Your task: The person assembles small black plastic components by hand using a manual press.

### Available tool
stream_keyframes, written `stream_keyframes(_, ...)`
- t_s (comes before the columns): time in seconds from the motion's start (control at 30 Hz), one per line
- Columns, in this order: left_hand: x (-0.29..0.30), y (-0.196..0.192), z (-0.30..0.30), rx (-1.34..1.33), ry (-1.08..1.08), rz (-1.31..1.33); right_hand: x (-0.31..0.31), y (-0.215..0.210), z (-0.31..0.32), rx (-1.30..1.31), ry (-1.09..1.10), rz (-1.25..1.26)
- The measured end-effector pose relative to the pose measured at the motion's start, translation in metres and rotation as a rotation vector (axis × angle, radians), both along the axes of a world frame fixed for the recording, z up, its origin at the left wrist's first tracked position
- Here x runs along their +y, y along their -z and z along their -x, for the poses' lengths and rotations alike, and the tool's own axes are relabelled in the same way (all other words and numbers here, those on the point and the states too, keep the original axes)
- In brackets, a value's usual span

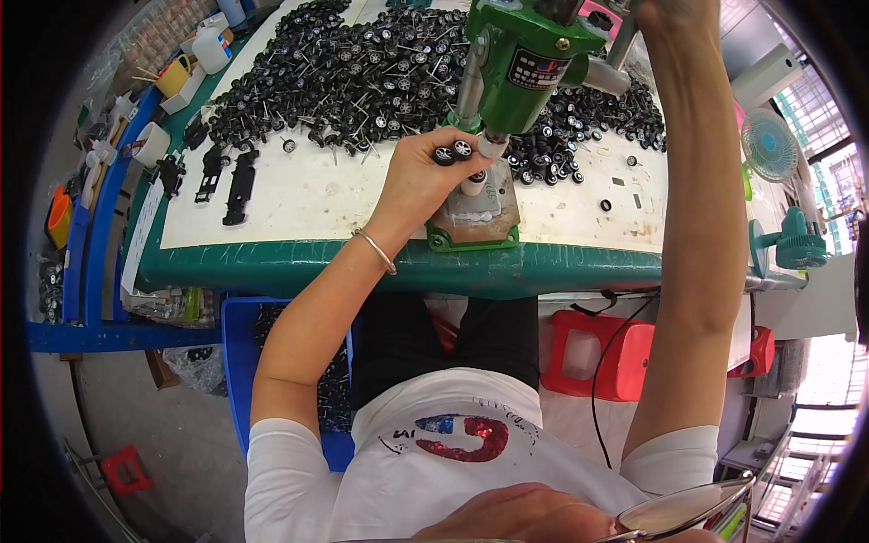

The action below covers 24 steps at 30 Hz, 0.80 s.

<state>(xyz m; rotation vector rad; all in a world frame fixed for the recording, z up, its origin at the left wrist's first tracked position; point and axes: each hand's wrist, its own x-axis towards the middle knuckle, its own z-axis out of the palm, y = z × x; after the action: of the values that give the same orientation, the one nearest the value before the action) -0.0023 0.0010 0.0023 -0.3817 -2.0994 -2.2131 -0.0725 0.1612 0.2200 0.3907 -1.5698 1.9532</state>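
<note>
At the upper middle of the frame, I see the left hand (427, 172) with its fingers bent nearly closed, holding two small black wheels (444, 156). Its fingertips are just beside the lower tip of the green press (523, 90), and another wheel (475, 178) stands under them, above the metal base (493, 215). At the top edge, the right hand (674, 16) is partly cut off, next to the press lever (623, 43); its fingers are hidden, so I cannot tell how closed it is or whether it grips. The base sits close to the green front edge of the table (362, 269). Left of it, a wide stretch of white sheet (317, 199) separates it from some black frames (239, 187); on the right, a black ring (606, 205) lies on the sheet. Behind, a heap of wheels (398, 68) comes close around the press and narrows the room there. Below the table edge are a blue crate (237, 362), at left, and a red stool (615, 357), at right.
</note>
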Motion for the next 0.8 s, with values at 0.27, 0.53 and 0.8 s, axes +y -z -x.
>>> stream_keyframes(0.27, 0.0, 0.006, 0.001, 0.038, -0.007, -0.001, 0.001, 0.015, -0.039, 0.329, -0.051, 0.021)
stream_keyframes(0.53, 0.002, 0.006, -0.002, -0.04, -0.033, 0.037, 0.009, 0.039, -0.06, 0.684, 0.04, -0.069)
stream_keyframes(0.8, 0.003, 0.004, -0.003, -0.136, 0.029, -0.142, 0.006, 0.033, -0.057, 0.598, -0.039, 0.094)
